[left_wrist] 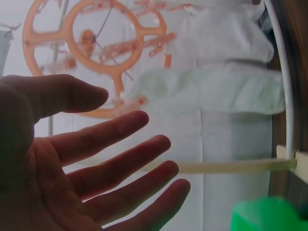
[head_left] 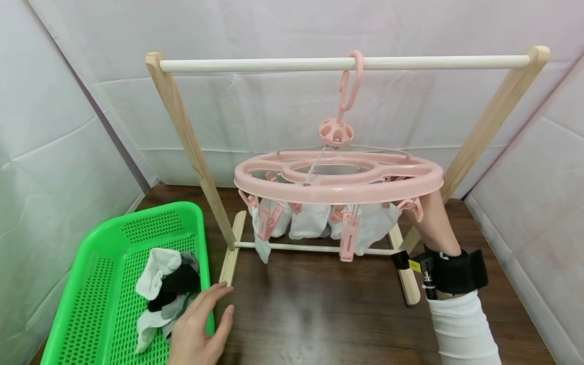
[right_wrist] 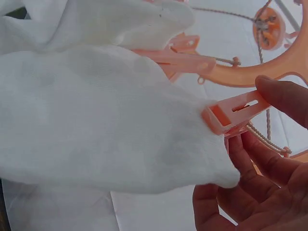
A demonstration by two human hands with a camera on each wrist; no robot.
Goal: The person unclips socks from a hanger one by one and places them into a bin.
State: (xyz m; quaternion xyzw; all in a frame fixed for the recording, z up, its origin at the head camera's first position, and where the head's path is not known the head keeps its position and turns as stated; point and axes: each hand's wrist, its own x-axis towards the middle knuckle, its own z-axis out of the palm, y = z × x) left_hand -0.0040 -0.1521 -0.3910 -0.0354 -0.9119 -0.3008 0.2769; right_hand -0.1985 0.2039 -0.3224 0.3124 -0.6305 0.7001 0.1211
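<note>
A pink oval clip hanger (head_left: 337, 194) hangs by its hook (head_left: 358, 76) from a white rod. Several white socks (head_left: 310, 223) dangle from its clips. At the hanger's right side, my right hand (right_wrist: 269, 192) pinches a pink clothespin (right_wrist: 236, 114) between thumb and fingers. That clothespin bites the edge of a white sock (right_wrist: 106, 120), and the hanger partly hides the hand in the head view. My left hand (head_left: 201, 324) is held with fingers spread by the right rim of a green basket (head_left: 201, 238), holding nothing. White, black and grey socks (head_left: 175, 284) lie inside the basket.
A wooden stand (head_left: 187, 132) carries the white rod (head_left: 255, 65), with a lower bar (head_left: 296, 247) near the dark wooden table (head_left: 292, 314). An unused pink clip (head_left: 349, 238) hangs at the hanger's front. White sheets (head_left: 205, 30) enclose the back and sides.
</note>
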